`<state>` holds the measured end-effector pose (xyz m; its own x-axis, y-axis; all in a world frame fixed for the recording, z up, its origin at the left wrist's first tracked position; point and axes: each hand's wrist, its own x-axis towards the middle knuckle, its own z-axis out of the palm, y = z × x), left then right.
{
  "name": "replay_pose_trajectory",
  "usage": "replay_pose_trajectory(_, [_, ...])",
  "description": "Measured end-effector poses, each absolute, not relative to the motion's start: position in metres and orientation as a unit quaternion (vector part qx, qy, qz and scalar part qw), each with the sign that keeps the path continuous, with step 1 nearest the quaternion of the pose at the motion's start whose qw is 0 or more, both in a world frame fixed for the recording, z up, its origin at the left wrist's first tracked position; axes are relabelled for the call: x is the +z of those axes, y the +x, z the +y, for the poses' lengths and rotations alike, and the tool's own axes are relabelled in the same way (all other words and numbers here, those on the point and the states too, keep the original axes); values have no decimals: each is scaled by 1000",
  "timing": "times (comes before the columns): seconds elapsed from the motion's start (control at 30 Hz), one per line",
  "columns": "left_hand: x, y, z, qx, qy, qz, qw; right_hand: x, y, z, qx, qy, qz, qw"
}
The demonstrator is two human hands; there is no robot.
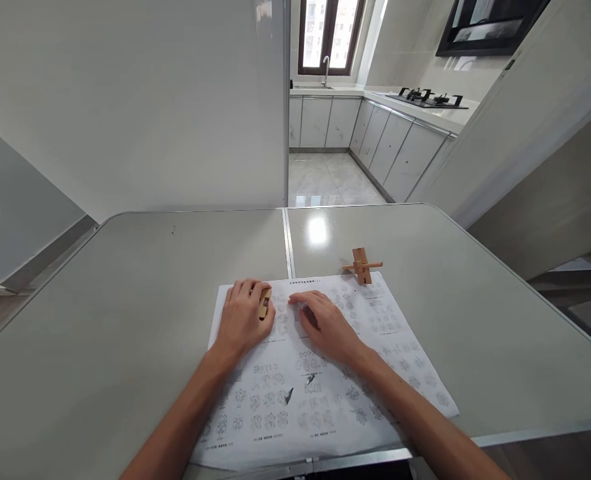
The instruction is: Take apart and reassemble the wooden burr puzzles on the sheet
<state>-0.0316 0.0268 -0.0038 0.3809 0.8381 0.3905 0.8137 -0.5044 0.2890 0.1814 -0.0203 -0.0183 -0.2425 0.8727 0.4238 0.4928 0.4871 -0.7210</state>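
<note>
My left hand [243, 317] rests on a printed instruction sheet [320, 393] and its fingers are curled round a small wooden block [264, 303]. My right hand [325, 323] lies just to the right of it on the same sheet, fingers bent downward onto the paper; whether anything is under them I cannot see. A partly assembled wooden cross-shaped puzzle [361, 265] stands at the sheet's far right corner, apart from both hands.
The sheet lies on a grey folding table [125, 287] with a metal seam [288, 243] down its middle. A white wall panel stands beyond the far edge. A kitchen with cabinets, sink and gas hob [428, 99] lies behind.
</note>
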Motion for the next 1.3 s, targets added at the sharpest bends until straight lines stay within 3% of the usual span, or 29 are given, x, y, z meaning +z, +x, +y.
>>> replay_pose_trajectory(0.4, [-5,-49,37,297,775,555,-48,-18,183,-18,221,-452,-753,424])
replay_pose_trajectory(0.63, [7,-15,10,320,886,335,15,-18,185,-16,237,-463,-721,458])
replay_pose_trajectory(0.83, [0,-4,0,263,918,279,100,-17,191,-10,357,-480,-620,508])
replay_pose_trajectory(0.97, [-4,-6,1,233,927,273,110,-16,195,-3,478,-452,-482,579])
replay_pose_trajectory(1.3, [-7,-7,4,227,929,274,103,-11,226,12,621,-315,-264,667])
